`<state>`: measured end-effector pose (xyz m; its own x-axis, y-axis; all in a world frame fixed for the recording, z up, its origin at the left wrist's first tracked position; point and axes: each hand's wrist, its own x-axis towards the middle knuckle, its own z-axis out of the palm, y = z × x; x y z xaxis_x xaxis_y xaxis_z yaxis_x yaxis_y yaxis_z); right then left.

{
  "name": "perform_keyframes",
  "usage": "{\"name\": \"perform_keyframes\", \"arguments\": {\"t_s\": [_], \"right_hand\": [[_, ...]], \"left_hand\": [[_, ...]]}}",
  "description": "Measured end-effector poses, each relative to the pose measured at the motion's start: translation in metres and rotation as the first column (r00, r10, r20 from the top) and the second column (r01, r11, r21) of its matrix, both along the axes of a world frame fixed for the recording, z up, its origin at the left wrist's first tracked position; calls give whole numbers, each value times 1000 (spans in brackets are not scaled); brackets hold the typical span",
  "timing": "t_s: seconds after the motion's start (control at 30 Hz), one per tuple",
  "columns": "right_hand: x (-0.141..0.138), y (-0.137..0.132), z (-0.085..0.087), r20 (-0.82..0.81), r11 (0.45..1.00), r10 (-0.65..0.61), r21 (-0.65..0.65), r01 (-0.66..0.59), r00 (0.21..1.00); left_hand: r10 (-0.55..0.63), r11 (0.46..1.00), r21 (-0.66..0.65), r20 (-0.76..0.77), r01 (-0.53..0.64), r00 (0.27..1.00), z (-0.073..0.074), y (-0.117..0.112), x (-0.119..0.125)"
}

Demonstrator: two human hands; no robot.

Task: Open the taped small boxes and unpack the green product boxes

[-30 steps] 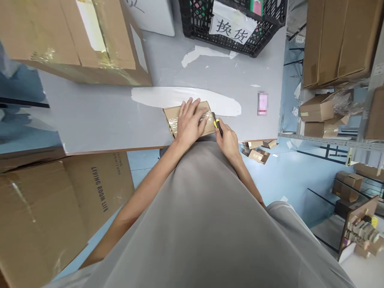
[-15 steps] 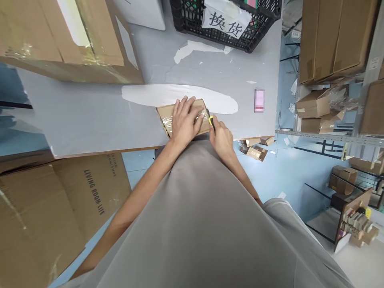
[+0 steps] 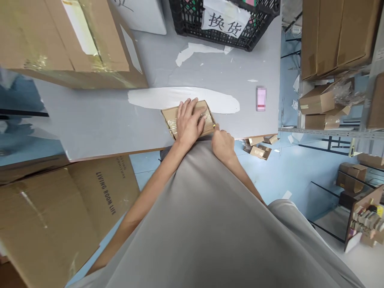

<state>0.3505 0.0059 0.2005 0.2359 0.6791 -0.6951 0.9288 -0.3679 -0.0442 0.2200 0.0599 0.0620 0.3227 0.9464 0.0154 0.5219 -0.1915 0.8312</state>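
Two hands bear on one taped box [image 3: 171,119], flat on the table [image 3: 90,128] near its front edge. Its far edge overlaps the white patch [image 3: 216,102].

Long axis: left to right across the body, with the right end set slightly farther from the person.

Left hand [image 3: 189,124]: palm down over the middle of the box, fingers extended and slightly spread, pointing away from the body. It rests on the top face and grips nothing.

Right hand [image 3: 223,143]: curled into a fist just outside the right end, closed around a tool [image 3: 214,126]. Only a small yellow part shows; whether the tool touches the cardboard cannot be determined.

Governing relation: the box lies to the left of the right-hand grip, and its short right edge — slanting away from the body — borders the tool. The right hand is nearer to that edge; the left covers the middle.
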Motion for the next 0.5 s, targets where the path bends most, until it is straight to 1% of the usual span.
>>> {"name": "perform_keyframes", "arguments": {"t_s": [0.07, 0.17, 0.23, 0.3, 0.33, 0.37, 0.4, 0.43, 0.5], "right_hand": [[2, -4, 1, 0, 1000, -6, -15, 6, 1000], [6, -11, 8, -15, 1000, 0, 13, 0, 1000], [12, -19, 14, -37, 998, -3, 57, 5, 999], [24, -28, 14, -53, 988, -41, 146, 48, 998], [32, -32, 9, -55, 975, -79, 204, 89, 995], [42, -34, 2, -55, 954, -128, 266, 139, 990], [53, -34, -10, -60, 927, -180, 324, 190, 982], [64, -32, -25, -71, 901, -224, 364, 235, 972], [85, -22, -60, -92, 870, -305, 379, 317, 948]], "left_hand": [[-13, 1000, -2, -4, 13, 1000, -1, 0, 0], [-17, 1000, -25, 2, 17, 1000, 1, 2, -2], [1, 1000, -22, 1, -1, 1000, 6, 0, -9], [59, 998, 3, -14, -59, 998, 11, -6, -20], [103, 995, 16, -26, -102, 994, 12, -11, -26], [151, 988, 25, -40, -151, 988, 12, -16, -33], [197, 980, 28, -55, -196, 979, 10, -22, -40], [234, 972, 21, -68, -233, 970, 7, -27, -47], [275, 961, -12, -84, -277, 958, -4, -37, -61]]}}
